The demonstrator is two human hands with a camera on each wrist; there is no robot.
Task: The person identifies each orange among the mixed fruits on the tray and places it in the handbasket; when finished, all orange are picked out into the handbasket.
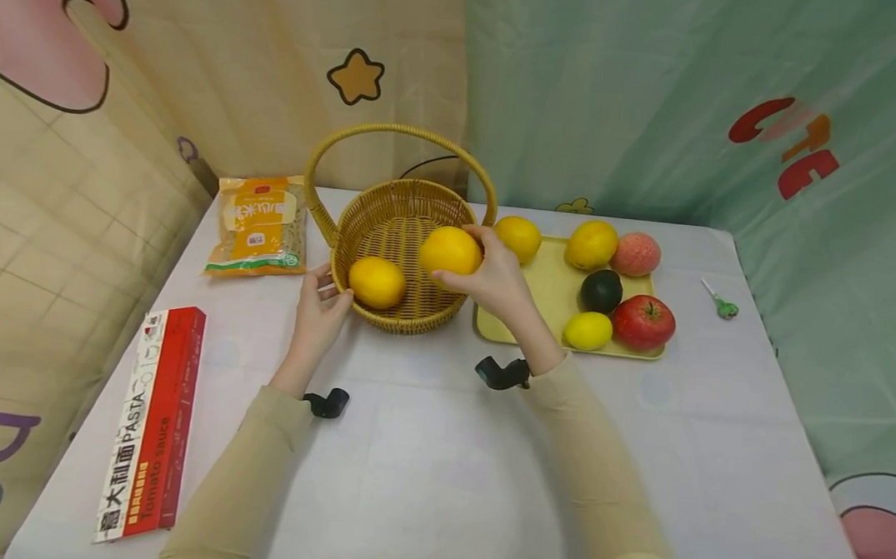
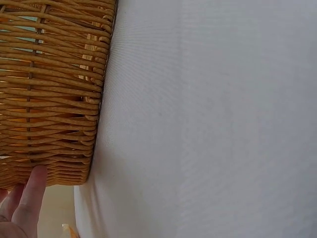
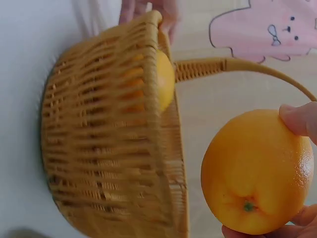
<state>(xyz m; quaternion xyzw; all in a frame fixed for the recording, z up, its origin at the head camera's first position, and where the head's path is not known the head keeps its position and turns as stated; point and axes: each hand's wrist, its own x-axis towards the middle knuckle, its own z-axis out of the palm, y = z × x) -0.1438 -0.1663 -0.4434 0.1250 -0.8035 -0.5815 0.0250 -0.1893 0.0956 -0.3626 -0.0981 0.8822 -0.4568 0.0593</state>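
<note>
Orange (image 1: 449, 250) held over the basket (image 1: 393, 237) by the right hand (image 1: 499, 275), thumb and fingers curved round it; the left hand (image 1: 319, 311) grips the basket's rim. If that first hold slips, dropping fruit could knock the second orange (image 1: 376, 282).

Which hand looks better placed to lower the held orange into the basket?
The right hand, probably: it grips the orange higher than the rim of the basket, while the left hand touches the basket's outer side.
</note>
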